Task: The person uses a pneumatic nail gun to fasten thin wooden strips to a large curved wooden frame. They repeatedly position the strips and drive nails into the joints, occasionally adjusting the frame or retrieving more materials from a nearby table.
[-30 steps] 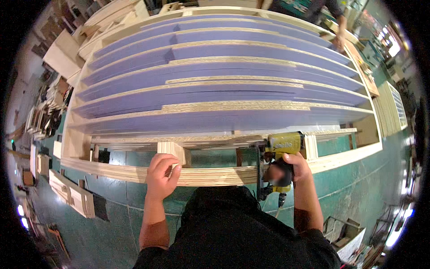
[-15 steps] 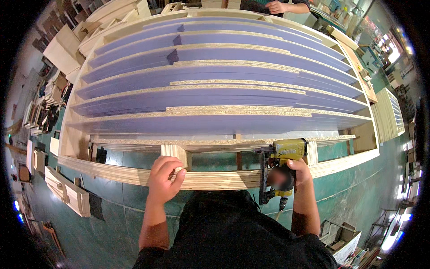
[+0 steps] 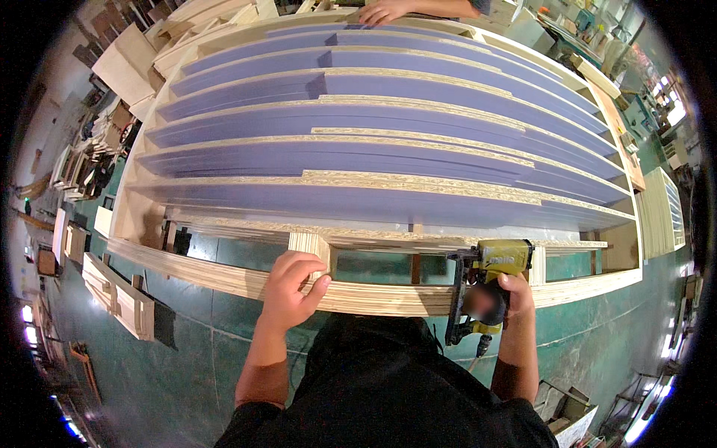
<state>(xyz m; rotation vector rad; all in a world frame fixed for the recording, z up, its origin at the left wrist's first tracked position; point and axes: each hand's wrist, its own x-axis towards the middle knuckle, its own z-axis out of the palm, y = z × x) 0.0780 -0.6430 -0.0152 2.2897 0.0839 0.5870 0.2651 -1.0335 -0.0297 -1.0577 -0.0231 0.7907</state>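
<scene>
My left hand (image 3: 289, 293) is at the front rail (image 3: 373, 297) of a large wooden frame. Its fingers curl around the near end of a short pale wooden block (image 3: 305, 243), with the thumb to the right, over the rail. In my right hand (image 3: 519, 301) is a yellow and black nail gun (image 3: 504, 256), gripped by its handle. The gun's dark nose and magazine stand upright against the rail, to the right of the block. A hose fitting hangs at its lower end. Blue-faced boards (image 3: 388, 158) with chipboard edges stand in rows inside the frame.
Across the frame, another person's hand (image 3: 385, 11) reaches over the far boards. Stacked wooden pieces (image 3: 123, 308) lie on the green floor (image 3: 216, 373) at left. A pile of panels (image 3: 657, 213) stands at right, and more timber (image 3: 127, 63) is at the far left.
The view has shifted, so the frame sits farther right in it. The other person's hand has moved left onto the far boards. My hands keep their places on the block and nail gun.
</scene>
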